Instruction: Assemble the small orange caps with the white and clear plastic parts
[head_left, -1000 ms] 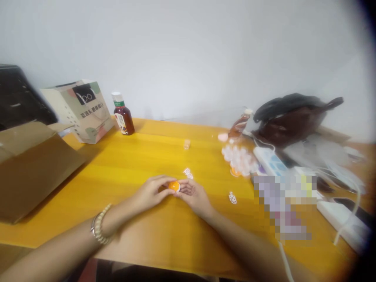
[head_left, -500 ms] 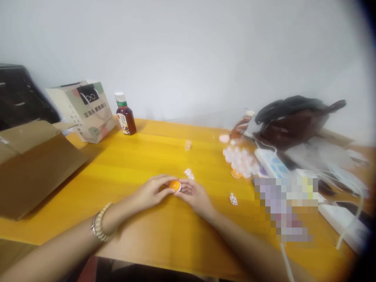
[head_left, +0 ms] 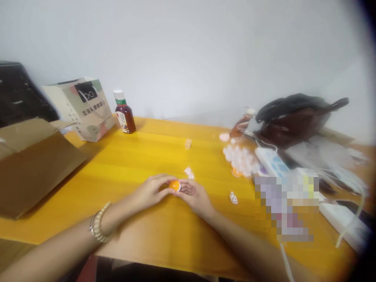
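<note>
A small round orange pot with a white edge (head_left: 175,186) is held low over the table, between the fingertips of both hands. My left hand (head_left: 152,192), with a beaded bracelet on its wrist, pinches it from the left side. From the right, my right hand (head_left: 196,197) closes thumb and fingers on its white edge. Just beyond the fingers lies a white cut-out shape (head_left: 189,173) with round openings. A second white cut-out (head_left: 233,197) rests to the right of my right hand. Fine detail on the pot is too blurred to make out.
A cardboard box (head_left: 38,168), a paper bag (head_left: 91,111) and a dark red bottle (head_left: 125,115) stand on the left. At right are a cluster of small clear-lidded pots (head_left: 241,158), a tilted bottle (head_left: 242,123), a dark bag (head_left: 293,121), and cables around a power strip (head_left: 273,162).
Hands and pot stay almost exactly where they were. The view has shifted very slightly, so the background things sit a little differently in the picture.
</note>
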A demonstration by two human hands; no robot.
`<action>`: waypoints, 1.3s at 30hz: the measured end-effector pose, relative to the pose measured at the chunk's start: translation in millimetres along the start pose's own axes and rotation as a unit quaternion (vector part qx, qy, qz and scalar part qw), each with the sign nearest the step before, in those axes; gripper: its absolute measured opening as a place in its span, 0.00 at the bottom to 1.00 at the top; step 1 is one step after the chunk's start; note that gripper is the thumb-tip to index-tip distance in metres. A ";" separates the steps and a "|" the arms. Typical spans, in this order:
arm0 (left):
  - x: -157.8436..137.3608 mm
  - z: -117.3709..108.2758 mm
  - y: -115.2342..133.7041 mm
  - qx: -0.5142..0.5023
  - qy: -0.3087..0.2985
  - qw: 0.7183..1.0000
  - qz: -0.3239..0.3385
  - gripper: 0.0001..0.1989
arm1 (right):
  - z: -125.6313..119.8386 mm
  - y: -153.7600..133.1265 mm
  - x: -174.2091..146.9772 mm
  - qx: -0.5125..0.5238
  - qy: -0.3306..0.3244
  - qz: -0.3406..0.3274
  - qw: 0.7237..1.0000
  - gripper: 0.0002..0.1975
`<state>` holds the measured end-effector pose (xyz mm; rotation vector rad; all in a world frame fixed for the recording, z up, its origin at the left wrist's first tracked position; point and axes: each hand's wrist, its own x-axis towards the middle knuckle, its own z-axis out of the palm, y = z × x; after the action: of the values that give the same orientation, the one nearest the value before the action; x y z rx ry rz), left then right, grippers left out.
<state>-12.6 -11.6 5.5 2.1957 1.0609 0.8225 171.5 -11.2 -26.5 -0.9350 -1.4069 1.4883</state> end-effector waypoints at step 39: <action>3.4 -3.0 0.9 -0.052 -0.023 0.996 -0.063 0.13 | -1.0 -3.5 2.4 0.017 -0.029 0.032 0.999 0.16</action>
<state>-12.6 -8.6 9.0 2.0294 1.0957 0.7500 171.9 -8.6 -22.9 -0.9298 -1.4000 1.5937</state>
